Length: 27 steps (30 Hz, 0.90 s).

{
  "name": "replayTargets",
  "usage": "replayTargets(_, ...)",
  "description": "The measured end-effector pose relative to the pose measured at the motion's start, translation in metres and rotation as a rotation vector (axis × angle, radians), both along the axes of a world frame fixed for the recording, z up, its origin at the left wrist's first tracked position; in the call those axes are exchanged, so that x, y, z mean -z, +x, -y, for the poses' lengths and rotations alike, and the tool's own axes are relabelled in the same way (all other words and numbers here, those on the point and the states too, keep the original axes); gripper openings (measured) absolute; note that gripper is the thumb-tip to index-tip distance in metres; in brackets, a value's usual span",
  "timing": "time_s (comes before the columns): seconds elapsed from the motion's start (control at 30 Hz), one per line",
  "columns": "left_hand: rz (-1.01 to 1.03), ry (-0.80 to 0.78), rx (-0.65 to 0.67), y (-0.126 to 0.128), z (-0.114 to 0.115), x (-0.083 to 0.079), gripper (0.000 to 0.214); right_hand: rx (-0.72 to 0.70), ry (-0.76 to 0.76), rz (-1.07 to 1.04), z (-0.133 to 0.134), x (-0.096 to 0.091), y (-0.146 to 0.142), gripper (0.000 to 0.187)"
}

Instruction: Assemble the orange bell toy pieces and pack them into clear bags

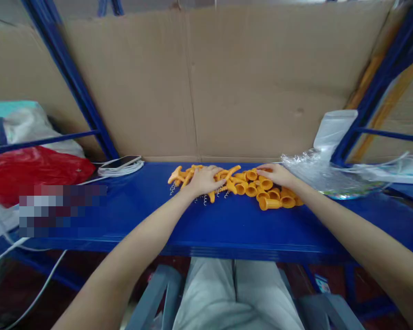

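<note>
A pile of orange-handled corkscrews [175,175] with bare metal spirals lies at the back middle of the blue table. My left hand [203,180] rests flat over the pile, fingers spread, covering some of the handles. Just to the right, several hollow orange flared sleeves [270,204] lie in a heap that touches the corkscrews. Over the back of this heap lies my right hand [276,173], its fingers stretched out and touching the sleeves. No piece is lifted in either hand.
The blue tabletop [227,231] backs onto a cardboard panel [244,87]. Clear plastic wrap [313,170] lies at the right by a blue post. A phone [124,161] and coiled white cable [120,170] lie at the back left, near a red bag [37,172].
</note>
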<state>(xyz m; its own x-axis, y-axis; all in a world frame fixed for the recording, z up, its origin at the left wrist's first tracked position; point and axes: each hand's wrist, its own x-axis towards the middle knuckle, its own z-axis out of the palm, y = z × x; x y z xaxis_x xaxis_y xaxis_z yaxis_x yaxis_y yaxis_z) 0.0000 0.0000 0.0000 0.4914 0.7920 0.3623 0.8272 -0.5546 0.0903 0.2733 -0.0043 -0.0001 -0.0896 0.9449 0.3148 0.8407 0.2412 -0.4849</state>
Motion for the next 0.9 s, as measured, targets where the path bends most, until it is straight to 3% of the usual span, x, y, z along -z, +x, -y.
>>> replayTargets(0.17, -0.005, 0.005, -0.027, -0.001, -0.002, -0.002, 0.05, -0.048, 0.022, -0.03, -0.01, 0.003, -0.005, 0.03)
replayTargets(0.37, -0.016, 0.038, -0.042, -0.003, -0.005, -0.003, 0.05, 0.006, 0.025, -0.03, -0.012, -0.001, -0.009, 0.032)
replayTargets(0.57, -0.035, 0.072, -0.03, -0.005, -0.006, -0.002, 0.051, 0.091, 0.105, -0.077, -0.003, -0.016, 0.021, 0.039)
replayTargets(0.73, -0.054, 0.09, 0.015, 0.002, 0.004, -0.001, 0.054, 0.091, 0.038, -0.018, -0.004, -0.002, 0.046, 0.042)
replayTargets(0.9, -0.117, 0.093, 0.122, 0.011, 0.019, 0.003, 0.058, 0.07, -0.008, 0.089, -0.007, 0.011, 0.04, 0.047)
